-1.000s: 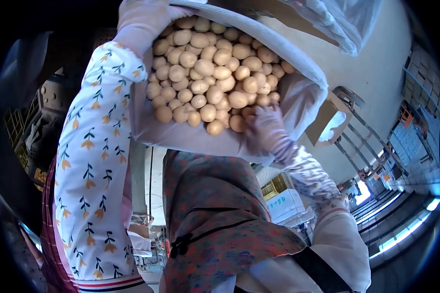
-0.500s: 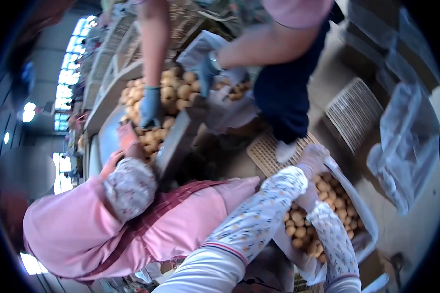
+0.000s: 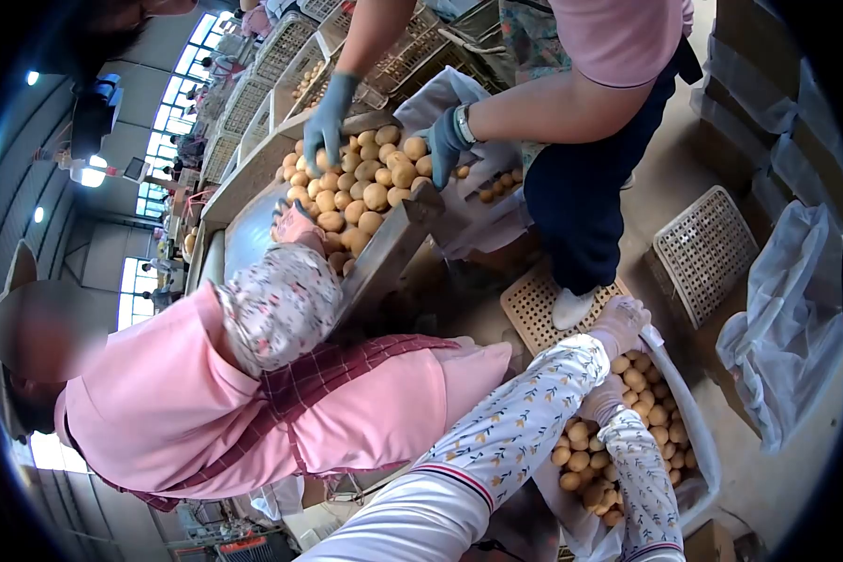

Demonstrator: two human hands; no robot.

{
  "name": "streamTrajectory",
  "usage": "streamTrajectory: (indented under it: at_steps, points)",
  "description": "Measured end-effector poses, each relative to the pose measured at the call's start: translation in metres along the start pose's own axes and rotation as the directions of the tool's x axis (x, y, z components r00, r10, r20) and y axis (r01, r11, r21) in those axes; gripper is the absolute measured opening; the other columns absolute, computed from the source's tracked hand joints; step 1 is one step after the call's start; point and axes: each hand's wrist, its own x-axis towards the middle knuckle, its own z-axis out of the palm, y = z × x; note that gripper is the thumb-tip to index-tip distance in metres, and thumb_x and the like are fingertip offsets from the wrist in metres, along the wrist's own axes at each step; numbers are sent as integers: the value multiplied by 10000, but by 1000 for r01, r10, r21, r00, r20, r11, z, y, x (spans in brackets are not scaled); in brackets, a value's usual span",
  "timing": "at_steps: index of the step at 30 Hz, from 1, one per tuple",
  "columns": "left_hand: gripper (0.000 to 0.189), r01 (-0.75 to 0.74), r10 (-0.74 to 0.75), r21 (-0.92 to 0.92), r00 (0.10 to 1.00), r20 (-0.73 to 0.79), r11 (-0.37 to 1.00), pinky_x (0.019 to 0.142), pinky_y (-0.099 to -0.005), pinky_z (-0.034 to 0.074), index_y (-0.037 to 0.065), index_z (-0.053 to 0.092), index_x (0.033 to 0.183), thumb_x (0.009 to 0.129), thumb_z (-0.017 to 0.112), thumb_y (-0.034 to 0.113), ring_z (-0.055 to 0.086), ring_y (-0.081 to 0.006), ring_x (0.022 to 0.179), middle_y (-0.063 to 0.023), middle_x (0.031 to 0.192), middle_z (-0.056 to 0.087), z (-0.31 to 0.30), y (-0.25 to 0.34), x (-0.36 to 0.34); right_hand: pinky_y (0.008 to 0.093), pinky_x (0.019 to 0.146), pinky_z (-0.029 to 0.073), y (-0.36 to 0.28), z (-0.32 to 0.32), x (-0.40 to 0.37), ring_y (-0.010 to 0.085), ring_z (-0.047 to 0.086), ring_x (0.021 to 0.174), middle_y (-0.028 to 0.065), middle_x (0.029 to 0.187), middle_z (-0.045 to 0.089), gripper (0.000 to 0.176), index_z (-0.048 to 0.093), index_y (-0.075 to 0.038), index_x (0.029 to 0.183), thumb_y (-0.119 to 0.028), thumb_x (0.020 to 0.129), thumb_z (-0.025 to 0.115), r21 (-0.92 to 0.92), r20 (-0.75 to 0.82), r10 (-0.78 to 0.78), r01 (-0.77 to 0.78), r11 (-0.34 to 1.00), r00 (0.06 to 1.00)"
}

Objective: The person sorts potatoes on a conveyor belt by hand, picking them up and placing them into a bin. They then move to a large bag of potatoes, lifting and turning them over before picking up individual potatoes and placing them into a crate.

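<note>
Hands at a lined crate (image 3: 698, 426) of round fruit (image 3: 639, 382), left hand (image 3: 618, 323) clenched on its rim, right hand (image 3: 604, 398) among the fruit, grip cannot be told, co-worker (image 3: 159, 403) just beside.

Tan fruit (image 3: 648, 414), white bin (image 3: 701, 433), floral sleeves (image 3: 525, 421), blue gloves (image 3: 326, 117)

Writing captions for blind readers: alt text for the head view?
Left hand grips the rim of a lined bin of tan fruit; right hand rests in it. Nearby, a co-worker's gloved hands touch more on a metal trough.
</note>
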Motion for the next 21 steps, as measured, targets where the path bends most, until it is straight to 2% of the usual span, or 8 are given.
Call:
streamTrajectory:
  at_steps: [2, 5, 6, 11, 14, 17, 19, 21]
  points:
    - [577, -7, 8, 13, 996, -86, 1000, 1010, -346, 434, 170, 710, 1078, 705, 814, 598, 605, -230, 1162, -56, 1130, 677, 11, -3, -1, 384, 1016, 487, 2, 2, 4, 293, 577, 1240, 99, 1345, 623, 769, 583, -149, 1381, -516, 723, 736, 43, -15, -6, 6, 999, 1000]
    - [457, -77, 124, 132, 906, -406, 988, 946, -347, 460, 194, 703, 883, 699, 782, 605, 640, -213, 1049, -18, 969, 690, 26, -9, -6, 436, 951, 530, 7, 4, -12, 335, 653, 1113, 135, 1245, 673, 690, 613, -172, 1353, -421, 717, 714, 93, -606, -201, 320, 943, 769]
    - [434, -18, 15, -52, 998, -67, 998, 832, -361, 513, 222, 663, 684, 667, 740, 648, 667, -214, 875, -11, 740, 653, 20, -14, 4, 461, 905, 553, 3, -7, -18, 348, 675, 1054, 159, 1184, 685, 629, 643, -148, 1295, -368, 709, 711, 116, -516, -155, 248, 962, 842]
    - [415, -105, 136, 169, 973, -185, 980, 665, -360, 566, 184, 746, 925, 767, 778, 567, 698, -256, 761, -61, 778, 697, -12, -13, -10, 389, 784, 534, -9, -29, -43, 260, 628, 976, 75, 1052, 655, 435, 778, -139, 968, -516, 765, 702, 28, -148, 50, -46, 999, 988]
    - [536, -108, 129, 101, 964, -231, 989, 799, -428, 562, 166, 760, 923, 667, 809, 634, 700, -292, 926, -94, 935, 721, -2, -23, -6, 434, 896, 485, -3, -54, -85, 266, 523, 1172, 55, 1238, 579, 454, 802, -181, 1010, -545, 761, 694, 55, 121, 43, -50, 997, 992]
    - [584, -123, 144, 92, 950, -277, 988, 841, -427, 551, 137, 741, 993, 695, 801, 636, 687, -298, 967, -89, 986, 711, 11, -40, 10, 486, 927, 449, 4, -41, -142, 292, 492, 1218, 88, 1276, 544, 433, 755, -130, 998, -468, 729, 731, 252, -56, 97, -80, 964, 994]
    - [509, -113, 120, 39, 939, -322, 993, 852, -410, 536, 120, 742, 868, 665, 817, 581, 683, -300, 959, -122, 937, 720, 4, -29, 4, 495, 954, 438, 12, -21, -180, 322, 470, 1243, 125, 1232, 534, 370, 726, -99, 932, -399, 717, 736, 218, -394, 97, -9, 976, 914]
    - [512, -90, 112, 85, 942, -317, 992, 853, -412, 533, 123, 740, 881, 662, 819, 579, 680, -302, 964, -119, 940, 718, 5, -28, 5, 508, 989, 421, 18, -16, -216, 337, 468, 1264, 147, 1284, 523, 364, 717, -101, 942, -382, 712, 742, 292, -167, 241, -186, 938, 956]
